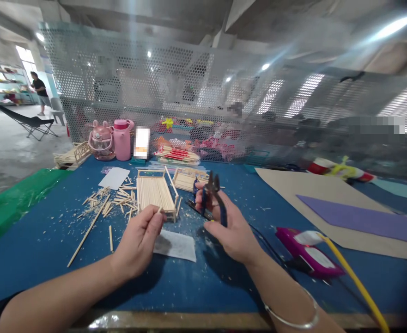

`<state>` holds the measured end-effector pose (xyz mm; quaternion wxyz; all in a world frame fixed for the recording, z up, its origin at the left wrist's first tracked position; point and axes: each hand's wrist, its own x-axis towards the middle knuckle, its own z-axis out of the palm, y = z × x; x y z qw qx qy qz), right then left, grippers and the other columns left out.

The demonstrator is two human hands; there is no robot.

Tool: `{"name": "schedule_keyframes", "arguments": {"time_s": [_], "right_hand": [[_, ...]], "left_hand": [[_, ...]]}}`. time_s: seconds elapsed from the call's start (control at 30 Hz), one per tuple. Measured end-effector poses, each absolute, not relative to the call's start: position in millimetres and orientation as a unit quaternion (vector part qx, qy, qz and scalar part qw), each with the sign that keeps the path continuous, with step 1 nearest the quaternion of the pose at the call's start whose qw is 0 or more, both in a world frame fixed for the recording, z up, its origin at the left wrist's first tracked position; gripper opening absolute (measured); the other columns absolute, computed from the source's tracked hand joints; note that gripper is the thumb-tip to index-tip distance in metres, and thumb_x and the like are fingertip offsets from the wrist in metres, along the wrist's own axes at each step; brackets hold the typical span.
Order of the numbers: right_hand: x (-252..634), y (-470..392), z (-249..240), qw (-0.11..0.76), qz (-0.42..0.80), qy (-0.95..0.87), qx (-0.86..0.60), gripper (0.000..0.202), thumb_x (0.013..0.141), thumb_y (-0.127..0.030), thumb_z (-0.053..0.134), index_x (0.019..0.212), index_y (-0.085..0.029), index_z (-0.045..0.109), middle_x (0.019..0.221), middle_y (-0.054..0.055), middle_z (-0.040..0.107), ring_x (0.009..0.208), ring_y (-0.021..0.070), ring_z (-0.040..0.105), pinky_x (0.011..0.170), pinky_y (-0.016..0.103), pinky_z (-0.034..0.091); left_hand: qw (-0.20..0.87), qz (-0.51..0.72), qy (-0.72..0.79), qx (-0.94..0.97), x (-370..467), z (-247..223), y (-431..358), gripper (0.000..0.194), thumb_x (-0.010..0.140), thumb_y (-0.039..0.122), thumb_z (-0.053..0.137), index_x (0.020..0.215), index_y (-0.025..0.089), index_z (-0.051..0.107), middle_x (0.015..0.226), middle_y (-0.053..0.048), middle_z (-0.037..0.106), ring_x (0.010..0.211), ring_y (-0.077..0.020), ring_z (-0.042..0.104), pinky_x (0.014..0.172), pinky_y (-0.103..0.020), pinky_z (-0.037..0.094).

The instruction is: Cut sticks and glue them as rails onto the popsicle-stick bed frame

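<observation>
In my left hand, a short piece of wooden stick is pinched between thumb and forefinger, only its tip showing. My right hand holds a pair of cutting pliers with dark blue handles, jaws pointing up and away from me. Just beyond my left hand stands a small bed-like frame built of thin wooden sticks, with upright pieces at its corners. A second stick frame is partly behind the pliers. Under my hands lies a white sheet of paper.
Cut stick pieces are scattered left of the frame, beside a long stick. A magenta device with a yellow cord lies right. Behind are a pink bottle, a bundle of sticks and a perforated metal screen.
</observation>
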<state>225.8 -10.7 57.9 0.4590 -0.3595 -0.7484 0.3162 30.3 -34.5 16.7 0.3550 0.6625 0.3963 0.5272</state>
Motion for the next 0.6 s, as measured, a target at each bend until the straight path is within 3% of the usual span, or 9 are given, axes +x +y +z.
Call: {"name": "schedule_keyframes", "arguments": {"time_s": [0.13, 0.33, 0.6], "right_hand": [[222, -15, 57, 0.364, 0.134, -0.843, -0.372, 0.073, 0.061, -0.003, 0.046, 0.131, -0.021, 0.038, 0.127, 0.010, 0.045, 0.119, 0.0245, 0.041, 0.105, 0.044, 0.029], [219, -15, 57, 0.262, 0.093, -0.872, -0.403, 0.077, 0.062, -0.004, 0.046, 0.136, -0.017, 0.031, 0.124, 0.013, 0.043, 0.118, 0.0252, 0.039, 0.103, 0.046, 0.032], [218, -19, 57, 0.230, 0.096, -0.884, -0.395, 0.080, 0.061, -0.004, 0.048, 0.137, -0.020, 0.030, 0.120, 0.011, 0.043, 0.113, 0.0250, 0.040, 0.100, 0.046, 0.034]], "left_hand": [[0.364, 0.542, 0.397, 0.645, 29, 14, -31, 0.024, 0.091, 0.036, 0.038, 0.093, 0.020, 0.056, 0.069, 0.001, 0.051, 0.063, -0.0111, 0.046, 0.057, -0.022, 0.035], [0.339, 0.531, 0.407, 0.661, 27, 18, -31, 0.021, 0.089, 0.030, 0.042, 0.096, 0.020, 0.060, 0.069, 0.001, 0.057, 0.064, -0.0106, 0.052, 0.062, -0.021, 0.040], [0.292, 0.496, 0.403, 0.712, 27, 25, -32, 0.025, 0.089, 0.026, 0.042, 0.071, 0.017, 0.057, 0.067, 0.001, 0.058, 0.065, -0.0107, 0.053, 0.063, -0.021, 0.040]]}}
